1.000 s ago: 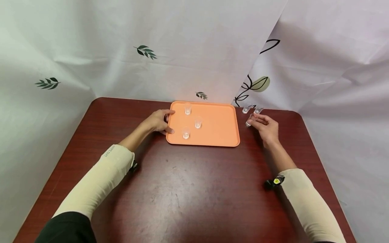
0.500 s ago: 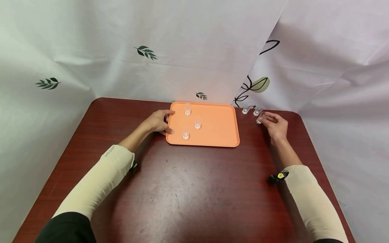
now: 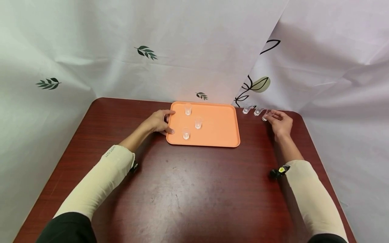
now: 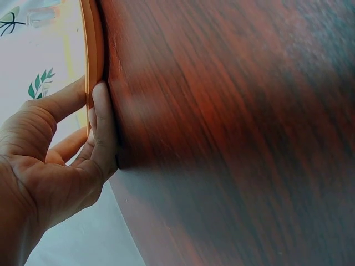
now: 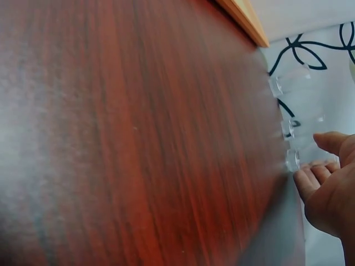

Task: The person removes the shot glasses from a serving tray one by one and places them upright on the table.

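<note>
Your left hand [image 3: 158, 121] grips the left edge of the orange tray [image 3: 218, 135], thumb on the near corner and fingers curled over the rim; the left wrist view confirms the fingers [image 4: 102, 130] pressed against the tray's side. Three small clear cups stand upright on the tray: one at the far left [image 3: 188, 109], one near the middle [image 3: 198, 122], one toward the near edge [image 3: 186, 133].

Your right hand [image 3: 281, 122] is at the far right of the dark wooden table [image 3: 194, 189], fingertips pinching a fourth clear cup [image 3: 265, 116] that sits on the table surface. Two more clear cups [image 3: 245, 110] [image 3: 257, 111] stand in a row just left of it, between it and the tray, close to the leaf-print backdrop [image 3: 182, 50]. In the right wrist view the three cups line up along the table's edge, the nearest [image 5: 292, 159] touching your fingertips [image 5: 306, 180].
</note>
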Available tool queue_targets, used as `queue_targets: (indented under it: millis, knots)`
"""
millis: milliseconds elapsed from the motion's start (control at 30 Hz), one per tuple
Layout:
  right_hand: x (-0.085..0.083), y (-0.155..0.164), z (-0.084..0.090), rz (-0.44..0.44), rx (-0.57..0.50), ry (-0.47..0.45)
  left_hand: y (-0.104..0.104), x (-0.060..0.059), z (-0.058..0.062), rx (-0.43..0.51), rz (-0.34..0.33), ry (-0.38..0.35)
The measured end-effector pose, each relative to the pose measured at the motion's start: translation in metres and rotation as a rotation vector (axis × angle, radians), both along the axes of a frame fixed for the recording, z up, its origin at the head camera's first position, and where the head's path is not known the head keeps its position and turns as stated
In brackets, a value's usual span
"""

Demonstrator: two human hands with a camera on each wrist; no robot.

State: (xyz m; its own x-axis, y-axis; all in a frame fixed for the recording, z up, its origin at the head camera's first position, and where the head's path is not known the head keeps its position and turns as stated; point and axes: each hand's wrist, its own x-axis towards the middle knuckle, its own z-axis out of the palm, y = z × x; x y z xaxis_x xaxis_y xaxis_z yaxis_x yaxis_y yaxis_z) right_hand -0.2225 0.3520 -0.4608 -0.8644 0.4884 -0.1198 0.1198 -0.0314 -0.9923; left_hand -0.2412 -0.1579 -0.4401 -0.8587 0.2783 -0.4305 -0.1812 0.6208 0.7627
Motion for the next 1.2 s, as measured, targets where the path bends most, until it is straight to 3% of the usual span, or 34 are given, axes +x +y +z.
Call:
queue_targets:
  millis: [633, 1200]
  knots:
    - [-0.018, 0.008, -0.001, -0.041, 0.022, -0.059, 0.000, 0.000, 0.002, 0.006, 0.003, -0.006]
    - [-0.011, 0.013, 0.001, -0.067, 0.017, -0.095, 0.001, 0.001, 0.001, 0.014, 0.004, 0.005]
